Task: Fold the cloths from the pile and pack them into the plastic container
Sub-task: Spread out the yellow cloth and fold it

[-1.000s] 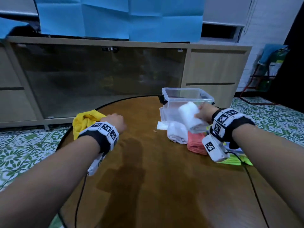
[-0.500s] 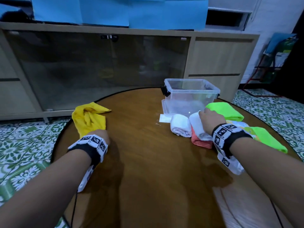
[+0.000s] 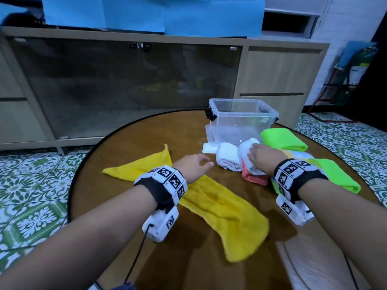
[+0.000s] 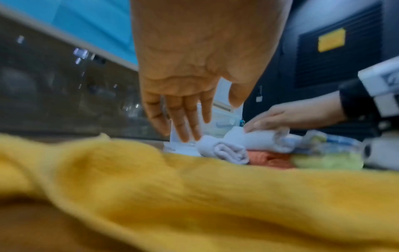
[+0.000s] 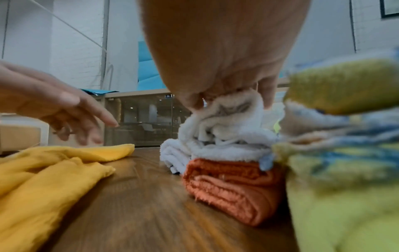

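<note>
Left hand [image 3: 191, 166] hovers with fingers straight and spread, gripping nothing, just above the yellow cloth [image 3: 222, 212] that sprawls unfolded on the tabletop [image 3: 188, 130] under that wrist. Right hand [image 3: 261, 158] sits on a rolled white cloth [image 3: 248, 147], fingers and thumb wrapped round it in the right wrist view, and that roll rests on a folded orange cloth [image 3: 254, 178]. Between the two hands lies a second rolled white cloth [image 3: 228, 159]. Beyond the right hand's fingertips stands the clear plastic container [image 3: 243, 122], lid off. Folded green cloths [image 3: 282, 139] lie to the right of that hand.
</note>
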Demonstrator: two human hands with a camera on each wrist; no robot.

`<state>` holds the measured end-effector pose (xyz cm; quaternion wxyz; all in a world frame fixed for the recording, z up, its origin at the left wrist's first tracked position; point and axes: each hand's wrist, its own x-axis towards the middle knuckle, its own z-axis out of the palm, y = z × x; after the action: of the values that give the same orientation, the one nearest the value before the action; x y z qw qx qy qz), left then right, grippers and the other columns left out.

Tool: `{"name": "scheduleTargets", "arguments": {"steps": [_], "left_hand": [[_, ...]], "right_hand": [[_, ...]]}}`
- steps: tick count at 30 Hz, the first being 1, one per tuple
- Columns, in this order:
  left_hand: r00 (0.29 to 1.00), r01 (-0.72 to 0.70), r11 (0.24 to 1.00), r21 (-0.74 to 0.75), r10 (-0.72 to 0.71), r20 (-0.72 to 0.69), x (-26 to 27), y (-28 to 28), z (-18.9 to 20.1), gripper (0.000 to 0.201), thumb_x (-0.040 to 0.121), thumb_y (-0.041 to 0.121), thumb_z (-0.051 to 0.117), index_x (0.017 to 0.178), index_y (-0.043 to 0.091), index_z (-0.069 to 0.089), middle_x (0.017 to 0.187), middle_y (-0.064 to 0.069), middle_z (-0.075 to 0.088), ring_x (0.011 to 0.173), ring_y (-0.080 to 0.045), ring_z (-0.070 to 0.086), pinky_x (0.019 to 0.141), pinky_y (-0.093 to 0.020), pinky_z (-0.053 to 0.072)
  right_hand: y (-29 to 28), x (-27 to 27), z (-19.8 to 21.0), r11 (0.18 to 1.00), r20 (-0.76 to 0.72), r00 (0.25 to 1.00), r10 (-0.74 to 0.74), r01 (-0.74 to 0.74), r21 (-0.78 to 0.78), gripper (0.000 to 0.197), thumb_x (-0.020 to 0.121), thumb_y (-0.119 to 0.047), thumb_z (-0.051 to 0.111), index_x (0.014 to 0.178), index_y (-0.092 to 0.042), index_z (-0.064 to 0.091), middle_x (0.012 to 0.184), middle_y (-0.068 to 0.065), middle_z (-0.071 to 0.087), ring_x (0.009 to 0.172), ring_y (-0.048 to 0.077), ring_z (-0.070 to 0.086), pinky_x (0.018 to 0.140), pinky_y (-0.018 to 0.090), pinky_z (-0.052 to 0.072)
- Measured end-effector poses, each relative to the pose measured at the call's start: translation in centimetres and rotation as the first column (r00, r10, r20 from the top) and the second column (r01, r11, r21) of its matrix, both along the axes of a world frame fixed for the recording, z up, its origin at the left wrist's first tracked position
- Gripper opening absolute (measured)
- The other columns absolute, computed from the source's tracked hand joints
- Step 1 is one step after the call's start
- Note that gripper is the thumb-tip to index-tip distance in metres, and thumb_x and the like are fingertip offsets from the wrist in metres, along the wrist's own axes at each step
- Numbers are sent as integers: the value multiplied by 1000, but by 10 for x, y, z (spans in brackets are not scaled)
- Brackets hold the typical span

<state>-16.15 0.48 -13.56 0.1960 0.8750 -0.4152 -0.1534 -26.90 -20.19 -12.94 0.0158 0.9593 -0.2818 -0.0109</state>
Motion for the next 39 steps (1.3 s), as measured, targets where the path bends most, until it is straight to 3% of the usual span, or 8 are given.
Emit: {"name": "scheduleTargets", "arguments": {"steps": [2,6,9,15,23,26,33,39], "left_hand": [[981,-69,970,235,23,195,9,4,-6,55,95,50,39,144,27,32,146,-5,36,130,-27,39,102,-43,41],[988,-17,849,528,-68,142,14,17,-23,64,96,54,32,150,25,15,156,-9,11,140,-34,21,110,-46,31],[988,0,820,572,-89,128,11,15,-29,65,97,55,26,151,23,9,158,-11,3,142,-35,18,113,-45,27],[990,32,834,550,-100,94,-5,7,-23,67,96,59,23,150,20,18,157,-10,11,141,-30,24,113,-41,27],[972,49,835,548,-166,167,-13,4,-20,66,95,60,23,148,21,27,152,-10,25,135,-30,33,108,-39,33],[969,44,832,553,-170,179,-14,4,-20,63,96,58,22,147,21,29,150,-11,28,133,-32,35,106,-40,34],[948,34,867,496,-185,258,11,12,-15,47,95,3,34,139,17,38,140,-7,36,125,-29,41,91,-39,46],[840,-40,821,570,-281,464,26,21,-20,46,93,10,45,137,24,41,139,-3,42,129,-25,38,104,-44,31]], "right_hand": [[-5,-3,0,996,74,996,45,-40,-77,49,94,-31,23,120,-4,55,125,14,49,120,29,44,95,37,40],[-5,-6,-1,996,-45,996,79,-80,-38,30,99,-22,35,94,-4,59,99,13,55,102,28,52,88,35,41],[-4,-9,-3,997,-162,985,61,-51,64,42,99,-35,36,128,-6,48,131,14,49,118,27,49,93,32,37],[4,-5,-10,996,-206,977,60,-72,-49,36,96,-33,41,122,-10,47,133,9,47,121,27,47,108,44,24],[3,-5,2,968,38,999,12,-2,-253,29,96,-12,38,117,0,55,120,16,55,112,30,53,84,35,45],[9,-3,-4,953,-56,998,-2,-16,-303,30,97,-10,37,120,-2,55,122,14,54,116,29,51,87,36,45],[21,1,-6,946,-162,987,-4,-48,-321,47,98,-42,33,130,-12,49,134,10,45,124,29,39,98,38,33],[80,1,9,943,-121,941,317,-326,-70,46,94,-54,37,100,-12,55,104,9,61,98,26,57,64,30,39]]}}
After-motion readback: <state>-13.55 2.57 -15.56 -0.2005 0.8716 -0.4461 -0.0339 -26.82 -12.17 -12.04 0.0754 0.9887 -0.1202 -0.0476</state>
